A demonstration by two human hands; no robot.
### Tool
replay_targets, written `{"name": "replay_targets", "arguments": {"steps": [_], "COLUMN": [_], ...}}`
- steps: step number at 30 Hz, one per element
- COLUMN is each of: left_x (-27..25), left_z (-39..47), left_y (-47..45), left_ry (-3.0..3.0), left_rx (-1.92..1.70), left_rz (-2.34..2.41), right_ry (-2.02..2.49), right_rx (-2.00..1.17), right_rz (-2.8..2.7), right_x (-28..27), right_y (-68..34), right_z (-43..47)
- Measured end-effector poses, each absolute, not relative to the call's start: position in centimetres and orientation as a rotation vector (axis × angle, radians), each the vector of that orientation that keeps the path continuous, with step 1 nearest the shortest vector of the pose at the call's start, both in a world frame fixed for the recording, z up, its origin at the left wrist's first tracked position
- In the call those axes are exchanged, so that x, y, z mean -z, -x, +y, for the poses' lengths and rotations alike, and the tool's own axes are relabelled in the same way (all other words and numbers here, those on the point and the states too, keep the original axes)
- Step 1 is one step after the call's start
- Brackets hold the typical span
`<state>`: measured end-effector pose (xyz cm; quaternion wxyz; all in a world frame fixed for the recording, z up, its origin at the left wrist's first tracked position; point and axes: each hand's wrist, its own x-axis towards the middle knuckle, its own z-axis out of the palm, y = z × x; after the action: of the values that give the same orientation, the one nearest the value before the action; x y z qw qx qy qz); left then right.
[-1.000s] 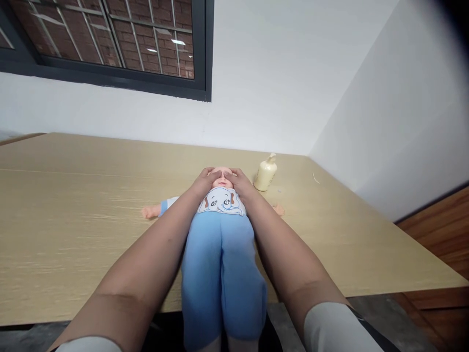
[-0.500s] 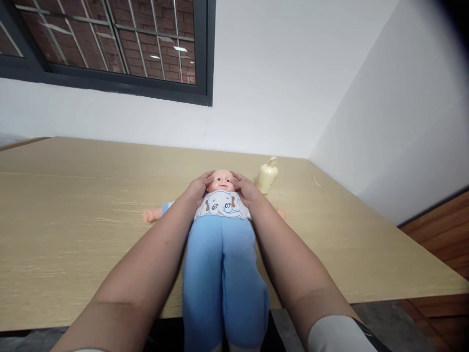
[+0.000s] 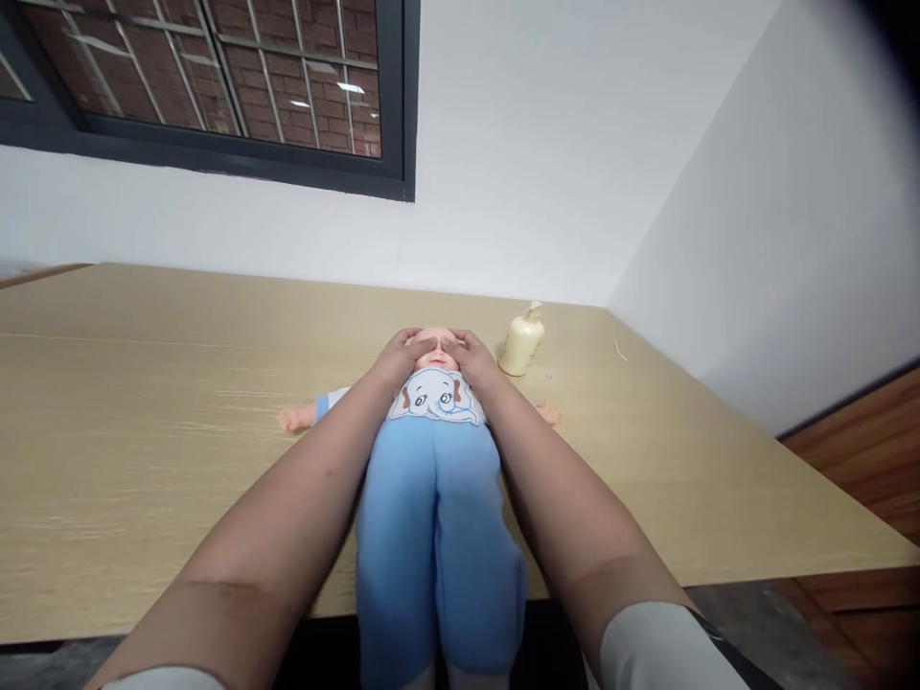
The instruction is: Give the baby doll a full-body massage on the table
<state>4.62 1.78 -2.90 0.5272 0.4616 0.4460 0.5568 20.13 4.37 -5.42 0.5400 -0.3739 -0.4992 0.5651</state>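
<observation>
The desk (image 3: 179, 374) is the largest thing, and the doll (image 3: 434, 450) lies on its back on it, straight in front of the person. Its long axis runs away from the person: the legs, in blue trousers (image 3: 399, 537), come nearest and pass over the near edge of the desk, while the head (image 3: 437, 362) is at the far end. So the arms must reach along both sides of the body, and the body lies between them like a middle line.

The left hand (image 3: 403, 358) and the right hand (image 3: 471, 359) are both at this head, one on each side, and neither seems nearer than the other. They are not closed into a grip. Each one is cupped against its side, with the thumb laid over the eye; the mouth stays uncovered between them.

Below the chin is the elephant picture (image 3: 435, 395) on the chest. The bottle (image 3: 522, 345) stands upright beyond the right hand, near but apart from it. Smallest are the doll's own outstretched hands, one showing beyond each forearm.
</observation>
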Motion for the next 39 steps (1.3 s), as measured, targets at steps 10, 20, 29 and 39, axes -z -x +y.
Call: {"name": "replay_targets", "arguments": {"steps": [10,20,29,39], "left_x": [4.2,3.4,3.2,4.4], "left_z": [2.7,1.3,1.3,2.2], "left_y": [-4.3,-2.4,-2.8,-1.9], "left_ry": [-0.947,-1.365,-1.365,-1.31], "left_rx": [-1.294,-1.203,-1.344,-1.272], "left_rz": [0.837,0.95,1.15,1.053], "right_ry": [0.793,0.896,1.023,0.891], "right_rx": [-1.518,-1.269,-1.017,-1.134], "right_rz": [-1.155,-1.519,-1.549,-1.466], "right_x": [5.6,5.6,5.3,5.7], "right_y": [-21.4,-22.7,-22.0,-22.5], "right_z": [4.7,3.9,4.3,4.5]}}
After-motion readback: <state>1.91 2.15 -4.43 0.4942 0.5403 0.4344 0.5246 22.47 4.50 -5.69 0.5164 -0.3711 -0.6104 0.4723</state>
